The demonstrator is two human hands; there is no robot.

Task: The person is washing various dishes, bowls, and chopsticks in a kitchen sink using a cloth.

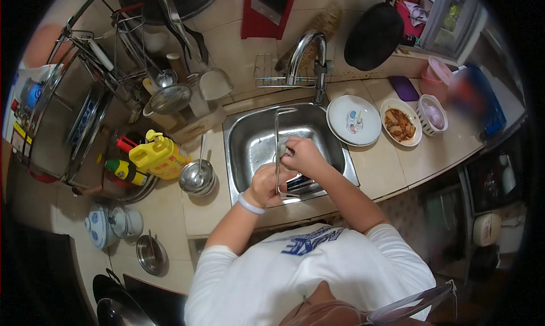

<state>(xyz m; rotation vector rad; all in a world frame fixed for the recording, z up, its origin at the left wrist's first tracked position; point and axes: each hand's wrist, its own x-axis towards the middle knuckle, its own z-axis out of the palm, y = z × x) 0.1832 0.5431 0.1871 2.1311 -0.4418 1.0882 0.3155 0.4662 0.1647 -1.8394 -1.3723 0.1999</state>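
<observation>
Over the stainless steel sink (251,126), a thin bent metal wire frame (277,134) stands nearly edge-on to me. My left hand (268,183), with a pale bangle at its wrist, grips the frame near its lower end. Fingers of my right hand (307,157) are closed on a small greyish scrubber or cloth (282,148) against the frame's middle; most of it is hidden by the fingers. Some dark, slender items (298,182) show beneath my hands at the near side of the sink; their kind is unclear.
A chrome faucet (321,53) rises behind the sink. Stacked plates (355,119) and a dish of food (400,123) sit to the right. Stacked metal bowls (198,179) with a spoon and a yellow jug (164,157) stand left. A wire shelf (263,83) hangs behind.
</observation>
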